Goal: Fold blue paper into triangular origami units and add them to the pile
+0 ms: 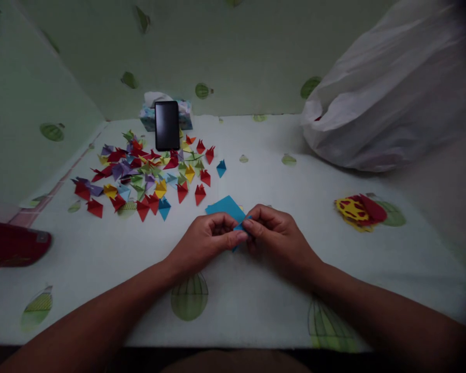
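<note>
left hand (217, 233) and right hand (275, 233), both mine, come together at the middle of the bench (256, 311), thumbs and fingers pinched on a small folded piece (239, 226) of blue paper held between them. just beyond my left fingers a flat blue part (228, 205) shows, with a corner pointing away from me; i can't tell whether it is joined to the folded piece. out by the left edge of my view lies a dark red thing (15, 244), cut off there, and i can't say what it is. well to the right of my hands, some red and yellow cut-outs (353, 210) lie stacked, the yellow one full of holes. ahead and to the left spread many folded paper shapes (149, 169) in red, yellow, green, purple and blue, crowded in the middle, looser along the near side. one blue shape (221, 168) sits by itself at their right. behind them a phone (166, 127) stands tilted against a tissue box (186, 113). to the far right a big white plastic bag (376, 103) bulges. at the back is a pale green wall (252, 57).
</note>
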`<state>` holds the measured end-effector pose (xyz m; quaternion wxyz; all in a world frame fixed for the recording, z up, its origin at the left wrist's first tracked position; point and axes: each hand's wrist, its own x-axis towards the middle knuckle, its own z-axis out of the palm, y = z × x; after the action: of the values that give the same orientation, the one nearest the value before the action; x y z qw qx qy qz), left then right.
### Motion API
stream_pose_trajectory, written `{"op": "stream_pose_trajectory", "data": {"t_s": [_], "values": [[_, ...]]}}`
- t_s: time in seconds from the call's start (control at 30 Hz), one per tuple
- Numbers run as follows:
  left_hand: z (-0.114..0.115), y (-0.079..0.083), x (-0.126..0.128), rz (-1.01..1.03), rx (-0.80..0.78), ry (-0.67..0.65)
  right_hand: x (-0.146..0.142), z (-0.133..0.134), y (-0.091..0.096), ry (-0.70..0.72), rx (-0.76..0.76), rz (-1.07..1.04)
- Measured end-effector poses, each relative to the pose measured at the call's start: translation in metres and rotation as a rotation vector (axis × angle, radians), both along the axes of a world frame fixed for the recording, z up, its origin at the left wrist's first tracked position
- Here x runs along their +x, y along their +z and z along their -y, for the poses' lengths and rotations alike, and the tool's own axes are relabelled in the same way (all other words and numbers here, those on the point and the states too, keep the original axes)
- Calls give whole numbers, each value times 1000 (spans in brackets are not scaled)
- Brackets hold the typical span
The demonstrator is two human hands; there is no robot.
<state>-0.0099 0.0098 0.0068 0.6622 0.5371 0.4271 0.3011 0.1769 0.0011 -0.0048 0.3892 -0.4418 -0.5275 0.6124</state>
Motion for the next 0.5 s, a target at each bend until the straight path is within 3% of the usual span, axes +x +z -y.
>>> {"op": "stream_pose_trajectory", "data": {"t_s": [0.17,0.33,0.5], "values": [[1,-2,-1,-97,141,28,2,-3,-1,7,70,11],[1,-4,-5,-287,586,94,2,-5,-2,4,191,-21],[3,-7,-7,-238,920,151,2,0,-1,-42,318,6]]}}
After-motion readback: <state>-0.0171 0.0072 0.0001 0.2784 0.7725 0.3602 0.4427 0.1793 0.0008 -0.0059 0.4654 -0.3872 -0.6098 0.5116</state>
